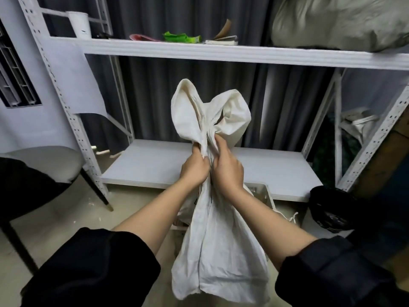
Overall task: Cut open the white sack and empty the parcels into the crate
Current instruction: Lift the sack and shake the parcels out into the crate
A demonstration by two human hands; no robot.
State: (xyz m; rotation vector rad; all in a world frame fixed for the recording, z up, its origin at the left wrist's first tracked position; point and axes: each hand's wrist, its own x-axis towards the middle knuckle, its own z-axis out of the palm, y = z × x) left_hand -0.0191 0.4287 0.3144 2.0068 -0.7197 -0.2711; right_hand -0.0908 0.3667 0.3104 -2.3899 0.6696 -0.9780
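nearest to you are your two black sleeves (93, 267), pushed up past the wrists, with both bare forearms reaching forward. between them hangs the white sack (218, 247), limp and creased, its lower edge down near the bottom of the view. your left hand (194, 168) and right hand (228, 169) sit side by side at the sack's gathered middle, knuckles almost touching; the fingers of each are curled tight round the bunched cloth. above your grip the rest of the sack flares up into two puffy lobes.

just behind and below the sack, a pale crate (266, 193) stands on the floor; only its right rim and corner show, the sack hanging in front of it, and you cannot tell what lies inside. a bit of white string trails on the floor to its right. the floor (66, 220) is pale beige with a few white scraps. a black bag (329, 209) sits near right, and a chair with a light cushion (46, 160) stands left.

farther off is a white metal rack (199, 165): its low shelf is bare white board, its upper shelf holds a white tube, a green wrapper (181, 37), a book and a large grey bundle (340, 21). dark grey curtains (155, 94) hang behind.
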